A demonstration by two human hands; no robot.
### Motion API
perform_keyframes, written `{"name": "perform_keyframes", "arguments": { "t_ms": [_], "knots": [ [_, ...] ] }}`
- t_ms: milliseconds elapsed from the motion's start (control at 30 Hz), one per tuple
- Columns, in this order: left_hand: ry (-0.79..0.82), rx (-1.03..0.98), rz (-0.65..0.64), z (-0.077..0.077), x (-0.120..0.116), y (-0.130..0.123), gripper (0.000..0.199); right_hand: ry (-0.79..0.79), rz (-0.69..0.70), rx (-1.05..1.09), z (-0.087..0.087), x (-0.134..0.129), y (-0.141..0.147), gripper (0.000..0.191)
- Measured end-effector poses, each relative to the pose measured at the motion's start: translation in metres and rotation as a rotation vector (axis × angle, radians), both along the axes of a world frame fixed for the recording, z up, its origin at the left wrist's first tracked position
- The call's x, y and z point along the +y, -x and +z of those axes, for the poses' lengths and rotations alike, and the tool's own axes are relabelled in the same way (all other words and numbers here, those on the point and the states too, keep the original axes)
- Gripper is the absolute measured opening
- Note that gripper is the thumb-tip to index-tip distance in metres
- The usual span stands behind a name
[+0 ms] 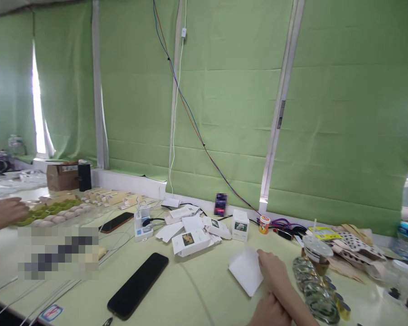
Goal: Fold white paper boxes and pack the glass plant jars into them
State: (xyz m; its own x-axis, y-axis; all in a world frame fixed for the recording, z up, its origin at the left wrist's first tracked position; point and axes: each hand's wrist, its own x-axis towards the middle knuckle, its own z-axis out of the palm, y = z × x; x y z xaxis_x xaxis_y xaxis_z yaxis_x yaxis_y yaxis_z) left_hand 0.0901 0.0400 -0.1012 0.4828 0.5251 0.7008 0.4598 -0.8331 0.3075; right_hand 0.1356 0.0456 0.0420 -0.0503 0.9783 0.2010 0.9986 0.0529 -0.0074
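Note:
My right hand [270, 267] reaches in from the lower right, its fingers closed at the right edge of a white carton [246, 274]. The carton looks folded flat and stands out over the pale green table [190, 294]. Below it, at the bottom edge, my left hand [270, 312] is curled and partly covered by the right forearm; what it holds, if anything, is hidden. Several opened white boxes [192, 240] with small pictures lie beyond, beside an upright white box [240, 225].
A black phone [138, 286] lies left of centre, near a power strip [143, 228]. On the right are wrapped round packets [316, 292] and a lidded cup [318, 249]. Another person's hand [7, 213] is by a green egg tray [51, 210] at far left.

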Motion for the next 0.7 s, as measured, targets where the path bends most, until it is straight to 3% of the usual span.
{"name": "perform_keyframes", "arguments": {
  "t_ms": [33, 100, 167, 233, 333, 433, 500, 600, 633, 700],
  "knots": [
    [-0.122, 0.057, -0.031, 0.009, -0.002, 0.012, 0.030, -0.045, -0.006, 0.044, 0.003, -0.002, -0.002, 0.032],
    [-0.327, 0.085, 0.043, 0.032, -0.006, 0.033, 0.028, -0.155, -0.007, 0.179, 0.009, -0.007, -0.006, 0.031],
    [-0.359, -0.021, 0.180, 0.060, -0.008, 0.051, 0.026, -0.254, 0.029, 0.387, 0.013, -0.012, -0.009, 0.032],
    [-0.214, -0.187, 0.344, 0.087, -0.004, 0.069, 0.017, -0.291, 0.123, 0.698, 0.013, -0.015, -0.013, 0.034],
    [0.002, -0.361, 0.524, 0.116, 0.014, 0.100, 0.022, -0.171, 0.279, 1.257, 0.005, -0.017, -0.016, 0.039],
    [0.211, -0.601, 0.590, 0.126, 0.036, 0.132, 0.064, 0.013, 0.356, 1.681, -0.007, -0.016, -0.015, 0.040],
    [0.529, -0.753, 0.409, 0.124, 0.044, 0.148, 0.078, 0.097, 0.387, 1.864, -0.016, -0.015, -0.012, 0.039],
    [0.933, -0.896, 0.007, 0.120, 0.047, 0.165, 0.073, 0.150, 0.393, 2.019, -0.028, -0.012, -0.006, 0.037],
    [0.976, -0.928, -0.068, 0.120, 0.047, 0.170, 0.070, 0.138, 0.375, 2.060, -0.032, -0.010, -0.005, 0.037],
    [0.955, -1.009, -0.067, 0.124, 0.050, 0.180, 0.060, 0.115, 0.325, 2.132, -0.041, -0.007, -0.002, 0.042]
  ]
}}
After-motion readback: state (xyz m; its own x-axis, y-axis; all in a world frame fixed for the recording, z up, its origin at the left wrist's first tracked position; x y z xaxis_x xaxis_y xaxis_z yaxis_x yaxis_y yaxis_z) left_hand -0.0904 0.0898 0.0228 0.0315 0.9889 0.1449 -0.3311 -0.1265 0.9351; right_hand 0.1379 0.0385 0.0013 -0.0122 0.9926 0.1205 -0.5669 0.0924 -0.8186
